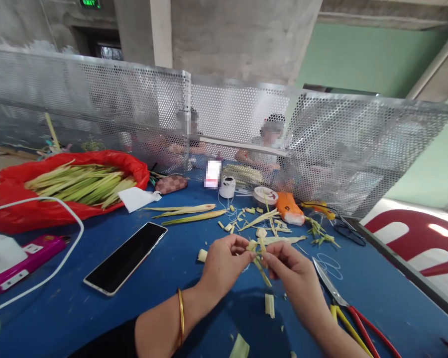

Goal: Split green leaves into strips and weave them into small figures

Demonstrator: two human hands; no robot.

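Both hands meet over the blue table, pinching a small folded piece of pale green leaf strip [262, 274]. My left hand [227, 261], with a gold bangle [181, 318] on its wrist, grips it between thumb and fingers. My right hand [289, 263] holds its other side, fingertips close to the left ones. One end of the strip hangs down between the hands. Cut leaf pieces [269, 306] lie below them, and a short pale stub [202, 255] sits beside the left hand. To the right rest scissors [339, 298] with red and yellow handles, blades apart.
A red plastic bag [7, 214] of long leaves [78, 181] stands at the left. Nearby are a phone [127, 258], a magenta power strip [26, 263] and a white cable. Behind the hands lie thread, a round tin [265, 195] and an orange tissue pack [289, 208]. A perforated metal screen [239, 109] borders the table.
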